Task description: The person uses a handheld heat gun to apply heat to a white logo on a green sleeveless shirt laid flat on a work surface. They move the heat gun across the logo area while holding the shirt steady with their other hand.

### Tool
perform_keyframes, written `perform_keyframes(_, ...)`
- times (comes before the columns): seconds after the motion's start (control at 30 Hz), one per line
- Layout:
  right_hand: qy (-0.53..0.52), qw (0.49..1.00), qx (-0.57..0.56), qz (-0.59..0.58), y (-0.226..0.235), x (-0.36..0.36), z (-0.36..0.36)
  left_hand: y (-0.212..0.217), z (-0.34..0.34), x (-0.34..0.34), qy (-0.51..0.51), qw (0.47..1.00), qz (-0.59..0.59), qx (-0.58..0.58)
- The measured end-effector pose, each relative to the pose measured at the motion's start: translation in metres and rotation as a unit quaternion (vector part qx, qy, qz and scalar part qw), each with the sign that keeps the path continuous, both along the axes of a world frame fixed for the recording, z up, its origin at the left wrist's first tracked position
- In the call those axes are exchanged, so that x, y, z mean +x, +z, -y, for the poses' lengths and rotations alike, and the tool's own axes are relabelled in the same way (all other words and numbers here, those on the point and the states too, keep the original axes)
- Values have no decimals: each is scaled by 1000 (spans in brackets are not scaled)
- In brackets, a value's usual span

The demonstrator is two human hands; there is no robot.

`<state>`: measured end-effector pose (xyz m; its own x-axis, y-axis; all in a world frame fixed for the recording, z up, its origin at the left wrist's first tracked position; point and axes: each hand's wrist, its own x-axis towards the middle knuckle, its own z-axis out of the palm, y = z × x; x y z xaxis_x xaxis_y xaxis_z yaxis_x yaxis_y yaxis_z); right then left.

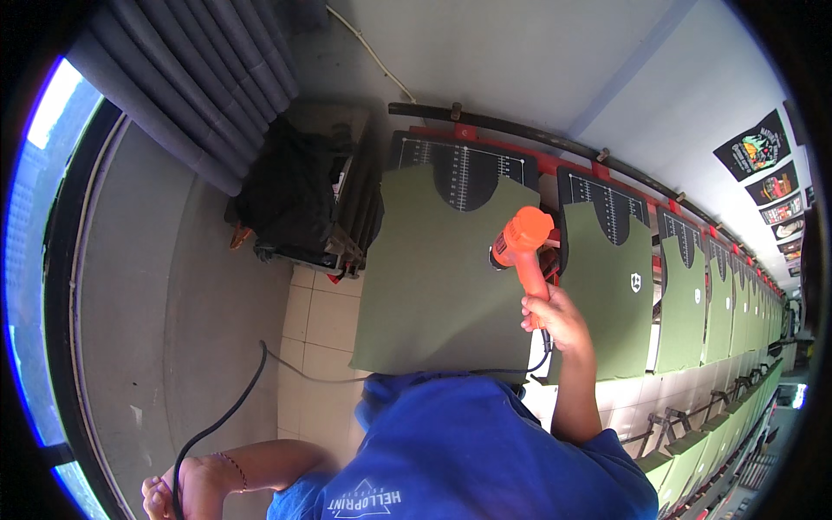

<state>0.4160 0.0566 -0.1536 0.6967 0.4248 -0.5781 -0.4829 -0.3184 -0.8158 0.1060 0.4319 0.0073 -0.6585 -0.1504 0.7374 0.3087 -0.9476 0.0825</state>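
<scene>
My right hand (557, 317) is wrapped round the handle of an orange hair dryer (523, 232). Its nozzle points down at the right side of an olive-green shirt panel (433, 282), close over the cloth. This panel lies flat on a black printing board (455, 169) with white ruler marks. At the lower left my left hand (178, 491) has its fingers curled round the black power cord (227, 419). The cord runs from there past my waist and up to the dryer's handle. Whatever print lies under the nozzle is mostly hidden.
A row of similar boards with green panels (607, 299) stretches away to the right, several bearing a small white emblem (636, 282). Behind them runs a dark rail (537, 140). Dark cloth (290, 186) covers a stand at the left, beside a grey curtain (186, 78).
</scene>
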Motion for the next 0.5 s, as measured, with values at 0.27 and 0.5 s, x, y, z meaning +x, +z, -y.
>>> perform_keyframes(0.27, 8, 1000, 4, 6, 3, -1, 5, -2, 1, -2, 6, 1000, -2, -15)
perform_keyframes(0.5, -2, 1000, 2, -2, -1, -4, 13, -20, -11, -53, 50, 995, -18, -80)
